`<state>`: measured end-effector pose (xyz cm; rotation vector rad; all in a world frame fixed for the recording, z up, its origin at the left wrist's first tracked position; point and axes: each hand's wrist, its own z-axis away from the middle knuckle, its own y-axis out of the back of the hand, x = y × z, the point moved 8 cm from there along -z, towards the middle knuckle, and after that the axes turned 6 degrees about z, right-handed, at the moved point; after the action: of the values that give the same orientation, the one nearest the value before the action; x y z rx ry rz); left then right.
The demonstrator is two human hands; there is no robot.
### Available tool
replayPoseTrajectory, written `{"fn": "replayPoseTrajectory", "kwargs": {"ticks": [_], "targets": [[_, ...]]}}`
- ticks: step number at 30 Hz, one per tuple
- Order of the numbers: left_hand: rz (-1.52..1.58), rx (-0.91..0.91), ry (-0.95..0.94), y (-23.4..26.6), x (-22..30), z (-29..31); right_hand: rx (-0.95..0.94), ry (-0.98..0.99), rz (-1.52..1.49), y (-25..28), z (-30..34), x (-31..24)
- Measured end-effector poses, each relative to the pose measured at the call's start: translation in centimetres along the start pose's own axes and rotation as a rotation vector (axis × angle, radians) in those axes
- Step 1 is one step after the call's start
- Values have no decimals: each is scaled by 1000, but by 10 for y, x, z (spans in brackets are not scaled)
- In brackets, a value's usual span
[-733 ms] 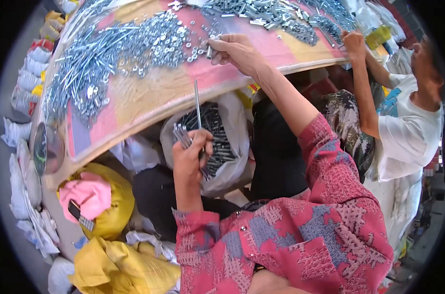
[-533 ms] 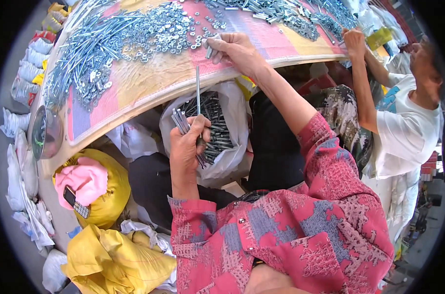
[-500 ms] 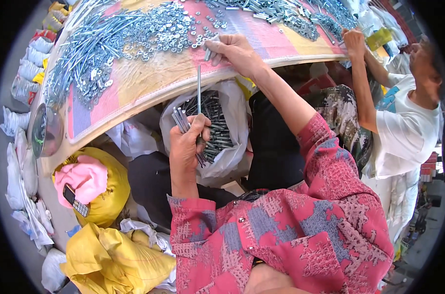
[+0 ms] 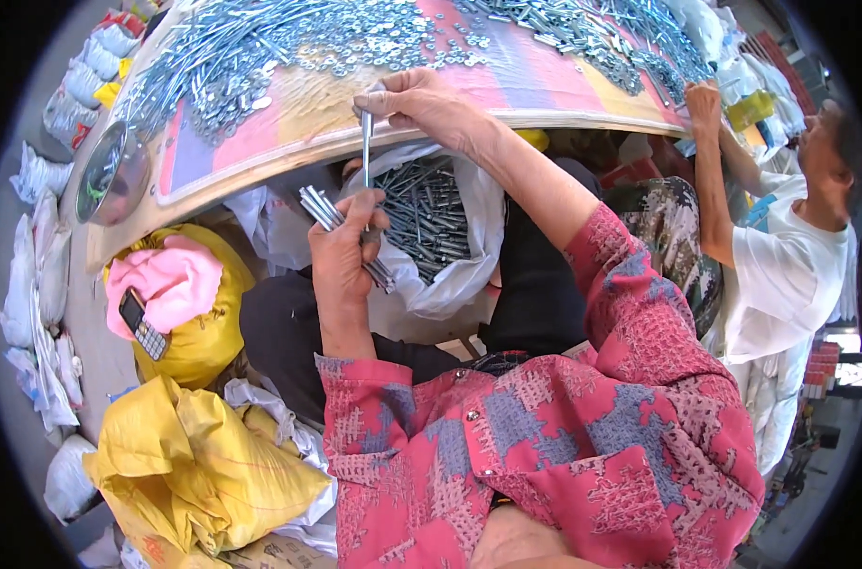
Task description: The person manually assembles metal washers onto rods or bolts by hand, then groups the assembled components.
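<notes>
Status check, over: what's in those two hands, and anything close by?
Left hand gripping metal rods, one upright rod standing out. Right hand pinching at its top. Close by: open white bag of metal pieces.

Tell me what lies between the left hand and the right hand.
In the head view, a slim metal rod spans the gap from the left hand to the right hand.

no readable text, labels, numbers, signs
</notes>
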<state>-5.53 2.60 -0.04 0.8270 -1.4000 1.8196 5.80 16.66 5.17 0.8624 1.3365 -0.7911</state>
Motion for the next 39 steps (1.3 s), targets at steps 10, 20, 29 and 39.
{"fn": "replayPoseTrajectory", "kwargs": {"ticks": [10, 20, 29, 39], "targets": [[382, -1, 113, 24, 0, 4, -272, 19, -243, -71, 19, 6], [184, 43, 25, 29, 10, 10, 134, 136, 196, -40, -46, -34], [426, 282, -56, 56, 11, 4, -160, 349, -118, -243, -157, -146], [235, 448, 6, 63, 3, 3, -178, 455, 350, -163, -6, -69]]}}
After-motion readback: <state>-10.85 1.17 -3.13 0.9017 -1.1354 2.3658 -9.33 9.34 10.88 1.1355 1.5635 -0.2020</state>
